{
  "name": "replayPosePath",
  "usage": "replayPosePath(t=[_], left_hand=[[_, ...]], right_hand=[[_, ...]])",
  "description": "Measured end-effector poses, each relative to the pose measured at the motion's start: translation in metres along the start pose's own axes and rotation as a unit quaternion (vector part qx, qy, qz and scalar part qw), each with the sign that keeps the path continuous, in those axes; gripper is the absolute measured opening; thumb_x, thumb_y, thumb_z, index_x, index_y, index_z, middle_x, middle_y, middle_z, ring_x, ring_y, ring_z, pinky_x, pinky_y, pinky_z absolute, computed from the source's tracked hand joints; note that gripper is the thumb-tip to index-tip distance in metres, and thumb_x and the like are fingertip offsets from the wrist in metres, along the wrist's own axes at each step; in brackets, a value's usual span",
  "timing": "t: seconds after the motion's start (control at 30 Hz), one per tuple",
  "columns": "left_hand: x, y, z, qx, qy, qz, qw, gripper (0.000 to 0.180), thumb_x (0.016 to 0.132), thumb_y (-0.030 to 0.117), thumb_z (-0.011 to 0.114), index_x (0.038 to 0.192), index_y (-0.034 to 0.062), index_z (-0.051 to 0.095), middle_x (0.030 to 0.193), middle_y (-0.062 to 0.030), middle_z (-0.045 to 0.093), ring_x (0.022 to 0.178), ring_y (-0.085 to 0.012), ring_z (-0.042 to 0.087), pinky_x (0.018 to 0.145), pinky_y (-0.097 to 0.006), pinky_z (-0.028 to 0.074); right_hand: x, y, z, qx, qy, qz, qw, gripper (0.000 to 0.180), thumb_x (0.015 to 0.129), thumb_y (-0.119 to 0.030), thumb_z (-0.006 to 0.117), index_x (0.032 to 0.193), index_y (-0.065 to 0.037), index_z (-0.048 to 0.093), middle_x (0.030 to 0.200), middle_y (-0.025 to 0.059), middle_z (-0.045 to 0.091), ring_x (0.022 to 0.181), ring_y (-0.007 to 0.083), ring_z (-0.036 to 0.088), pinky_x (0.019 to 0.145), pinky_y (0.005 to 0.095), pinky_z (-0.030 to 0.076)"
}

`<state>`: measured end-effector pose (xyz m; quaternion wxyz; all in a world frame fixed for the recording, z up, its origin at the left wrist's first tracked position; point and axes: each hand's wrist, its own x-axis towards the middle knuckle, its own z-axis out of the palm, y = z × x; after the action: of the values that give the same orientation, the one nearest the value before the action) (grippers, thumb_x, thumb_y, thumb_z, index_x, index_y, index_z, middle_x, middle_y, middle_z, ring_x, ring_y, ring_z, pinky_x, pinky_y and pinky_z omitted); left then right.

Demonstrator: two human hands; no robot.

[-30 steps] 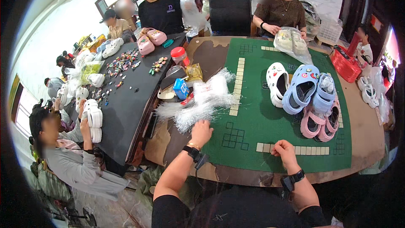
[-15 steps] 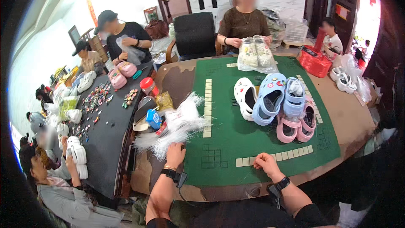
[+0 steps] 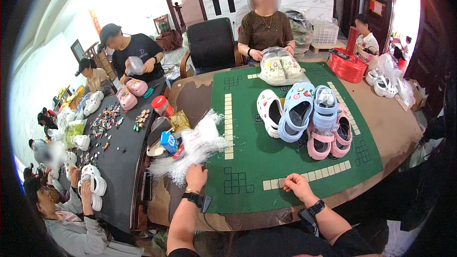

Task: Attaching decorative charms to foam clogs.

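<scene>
My left hand rests at the green mat's left edge, beside a pile of thin white plastic strands. Its fingers bend down out of sight, so I cannot tell whether it holds anything. My right hand hovers or rests over the near row of pale squares on the green mat. Its fingers are curled in, thumb against forefinger, with nothing visible in them. Beyond it stand a white clog, a pair of light blue clogs with charms and a pair of pink clogs.
Across the mat a person holds bagged cream clogs. A red-lidded jar and a blue box stand left of the strands. The dark side table carries loose charms and clogs, with people working along it. Red twine sits far right.
The person opposite has lowered the bagged clogs onto the mat. The view has shifted slightly. Both my hands stay in nearly the same places.
</scene>
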<state>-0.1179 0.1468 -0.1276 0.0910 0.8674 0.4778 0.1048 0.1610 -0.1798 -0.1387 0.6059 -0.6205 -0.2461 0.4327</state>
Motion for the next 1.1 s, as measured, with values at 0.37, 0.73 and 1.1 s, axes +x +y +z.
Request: replayPosePath(t=[0.37, 0.73, 1.1], left_hand=[[-0.084, 0.032, -0.041, -0.113, -0.036, 0.033, 0.992, 0.016, 0.087, 0.019, 0.062, 0.09, 0.0048, 0.068, 0.092, -0.0177, 0.064, 0.088, -0.0401, 0.062, 0.077, -0.048, 0.05], [-0.143, 0.05, -0.038, -0.194, -0.224, 0.032, 0.955, 0.023, 0.085, 0.024, 0.068, 0.093, 0.0024, 0.066, 0.085, -0.0156, 0.068, 0.083, -0.0318, 0.065, 0.073, -0.042, 0.051], [-0.149, 0.04, -0.016, -0.205, -0.178, 0.037, 0.962, 0.025, 0.084, 0.025, 0.072, 0.091, 0.0029, 0.064, 0.078, -0.0125, 0.064, 0.073, -0.0287, 0.063, 0.066, -0.041, 0.05]], right_hand=[[0.001, -0.007, 0.003, 0.003, -0.003, -0.006, 1.0, 0.009, 0.094, -0.01, 0.06, 0.091, -0.002, 0.06, 0.083, 0.0063, 0.067, 0.072, 0.0119, 0.063, 0.064, 0.0256, 0.052], [0.038, -0.033, 0.008, 0.108, 0.018, -0.002, 0.994, 0.006, 0.095, -0.012, 0.061, 0.097, -0.006, 0.062, 0.12, 0.0062, 0.062, 0.095, 0.0113, 0.059, 0.077, 0.0284, 0.052], [0.044, -0.036, -0.002, 0.188, 0.038, 0.083, 0.978, 0.014, 0.096, -0.022, 0.064, 0.101, -0.009, 0.062, 0.102, 0.0002, 0.059, 0.097, 0.012, 0.056, 0.084, 0.0327, 0.049]])
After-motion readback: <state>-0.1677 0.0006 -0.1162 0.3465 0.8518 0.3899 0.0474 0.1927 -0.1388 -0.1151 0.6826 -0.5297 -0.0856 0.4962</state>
